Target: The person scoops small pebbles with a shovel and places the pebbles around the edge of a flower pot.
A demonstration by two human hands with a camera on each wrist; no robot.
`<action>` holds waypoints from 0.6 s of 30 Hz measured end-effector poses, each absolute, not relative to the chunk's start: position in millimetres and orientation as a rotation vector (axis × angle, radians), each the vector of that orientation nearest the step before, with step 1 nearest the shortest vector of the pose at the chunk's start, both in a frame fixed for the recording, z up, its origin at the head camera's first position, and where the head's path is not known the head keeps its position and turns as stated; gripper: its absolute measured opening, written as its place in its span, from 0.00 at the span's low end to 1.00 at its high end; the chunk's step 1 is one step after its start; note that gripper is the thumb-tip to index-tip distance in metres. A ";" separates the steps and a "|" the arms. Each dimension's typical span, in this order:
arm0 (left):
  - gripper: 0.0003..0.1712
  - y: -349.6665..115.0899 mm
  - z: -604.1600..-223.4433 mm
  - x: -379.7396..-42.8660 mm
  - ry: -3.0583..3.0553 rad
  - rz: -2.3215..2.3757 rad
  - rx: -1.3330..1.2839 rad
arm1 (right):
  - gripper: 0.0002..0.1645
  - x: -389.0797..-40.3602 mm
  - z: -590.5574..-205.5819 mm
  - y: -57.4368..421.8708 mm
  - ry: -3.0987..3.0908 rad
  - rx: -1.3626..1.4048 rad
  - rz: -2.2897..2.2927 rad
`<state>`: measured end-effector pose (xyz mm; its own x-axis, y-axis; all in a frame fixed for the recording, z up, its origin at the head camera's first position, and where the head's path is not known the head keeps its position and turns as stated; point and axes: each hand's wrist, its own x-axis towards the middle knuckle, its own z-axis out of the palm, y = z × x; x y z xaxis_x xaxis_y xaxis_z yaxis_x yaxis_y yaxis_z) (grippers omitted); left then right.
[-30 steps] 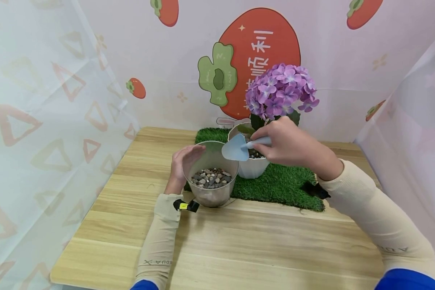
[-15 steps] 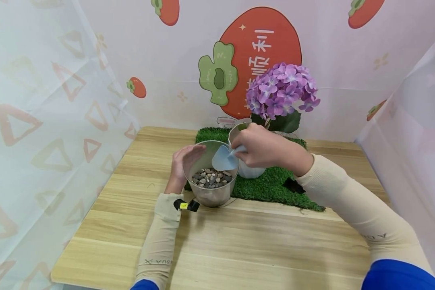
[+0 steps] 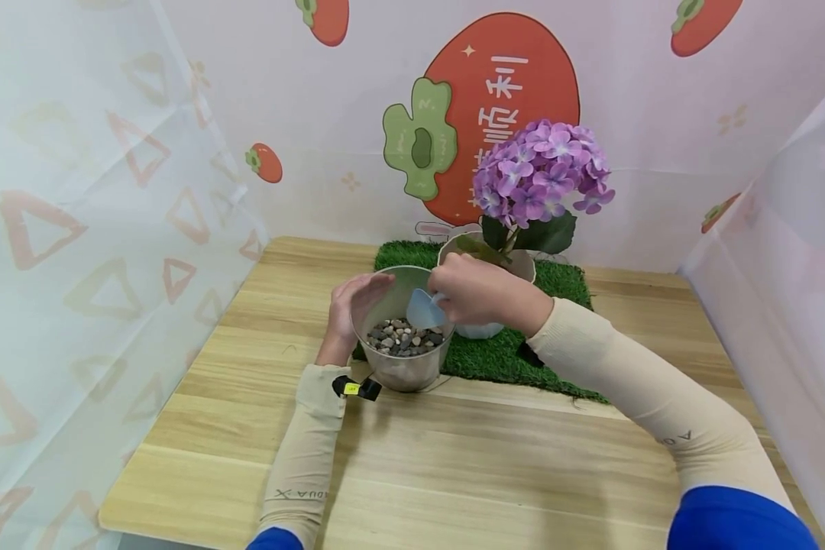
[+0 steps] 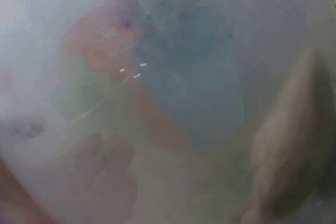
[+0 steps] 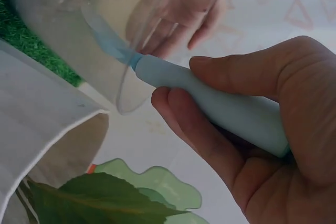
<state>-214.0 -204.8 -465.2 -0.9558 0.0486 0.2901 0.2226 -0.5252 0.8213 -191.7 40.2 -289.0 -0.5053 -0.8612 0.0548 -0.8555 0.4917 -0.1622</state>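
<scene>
A clear bucket [image 3: 407, 372] with several pebbles [image 3: 402, 340] in its bottom stands at the front left of the grass mat. My left hand [image 3: 346, 309] rests against its outer left wall, fingers extended along the plastic. With my right hand [image 3: 481, 290] I grip the pale blue handle [image 5: 220, 103] of a small garden trowel [image 3: 424, 308], thumb on one side and fingers on the other. The trowel's blade points down inside the bucket above the pebbles. In the left wrist view the blade [image 4: 194, 77] shows as a blurred blue shape through the wall.
A white pot [image 3: 480, 331] holding a purple hydrangea [image 3: 543, 176] stands right behind the bucket, partly covered by my right hand. Green artificial grass [image 3: 488, 363] lies under it on the wooden table [image 3: 522, 458]. A printed curtain [image 3: 330, 114] closes off the back.
My right hand has moved left and lower with the trowel, from over the white pot to the bucket; the blade has tipped down into it. The left hand stays against the bucket.
</scene>
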 end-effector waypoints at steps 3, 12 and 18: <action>0.21 -204.7 -464.8 -213.6 -1.461 -2.631 -0.422 | 0.26 -196.2 -296.3 36.4 2.702 -1.532 -0.188; 0.19 -204.4 -458.9 -208.3 -1.488 -2.594 -0.422 | 0.09 -203.5 -325.7 21.1 2.621 -1.499 0.049; 0.20 -206.1 -463.8 -213.6 -1.477 -2.631 -0.410 | 0.23 -212.7 -322.3 18.7 2.433 -1.559 -0.146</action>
